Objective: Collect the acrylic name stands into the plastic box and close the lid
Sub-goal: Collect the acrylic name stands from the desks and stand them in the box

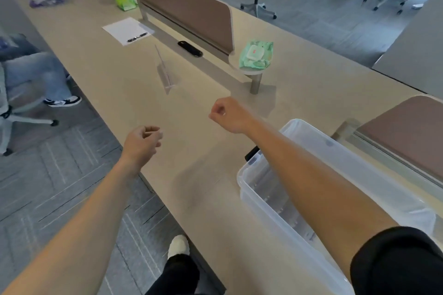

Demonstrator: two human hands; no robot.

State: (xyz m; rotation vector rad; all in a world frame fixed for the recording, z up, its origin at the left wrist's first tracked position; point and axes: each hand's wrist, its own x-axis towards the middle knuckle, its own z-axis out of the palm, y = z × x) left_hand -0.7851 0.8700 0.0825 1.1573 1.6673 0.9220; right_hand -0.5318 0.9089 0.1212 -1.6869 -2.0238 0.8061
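Observation:
One clear acrylic name stand (164,74) stands upright on the beige desk (115,72), far from both hands. My left hand (143,140) hovers over the desk's near edge with loosely curled fingers and holds nothing. Over the middle of the desk, below and right of the stand, my right hand (227,114) is curled into a fist with nothing in it. The open clear plastic box (242,176) sits at the right under my right forearm. Faint clear shapes show through its wall. I see no lid.
A green wipes pack (256,55) lies on a round post top beside the brown divider panel (187,7). A black flat item (190,48) and a paper sheet with a pen (127,30) lie further back. A seated person's legs (33,72) are at the left.

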